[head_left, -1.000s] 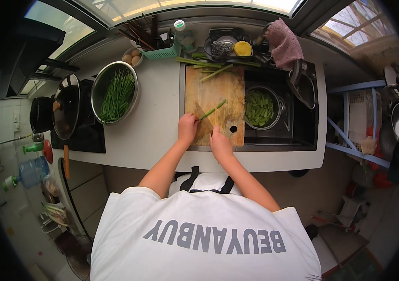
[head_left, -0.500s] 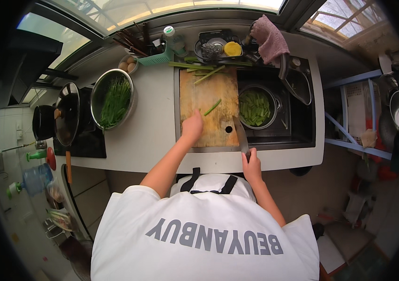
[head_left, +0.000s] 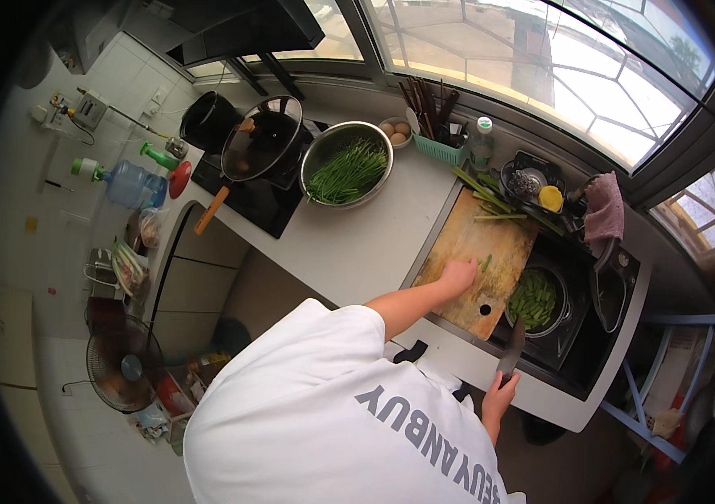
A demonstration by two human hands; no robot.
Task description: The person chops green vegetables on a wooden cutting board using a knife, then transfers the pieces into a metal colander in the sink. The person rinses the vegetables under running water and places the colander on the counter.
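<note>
My left hand [head_left: 460, 277] is closed on the wooden cutting board [head_left: 466, 238], its fingertips at a short piece of green stalk [head_left: 485, 263] that looks like celery. My right hand [head_left: 500, 396] grips the handle of a kitchen knife [head_left: 512, 346]. The blade hangs past the board's right edge, beside a metal pot [head_left: 567, 305] in the sink. Cut green pieces [head_left: 534, 296] lie in that pot. Several longer stalks [head_left: 492, 200] rest across the far end of the board.
A metal bowl of thin green stems [head_left: 349, 172] stands on the counter [head_left: 366, 252] at left, beside a lidded pan [head_left: 262, 139] on the stove. Behind are eggs [head_left: 395, 130], a green basket [head_left: 440, 149], a bottle [head_left: 481, 144] and a dark scrubber tray [head_left: 534, 181]. A faucet with a pink cloth [head_left: 605, 206] overhangs the sink.
The whole view has turned and shifted, bringing more of the left side of the kitchen into sight. My left hand sits closer around the stalk piece; my right hand still holds the knife.
</note>
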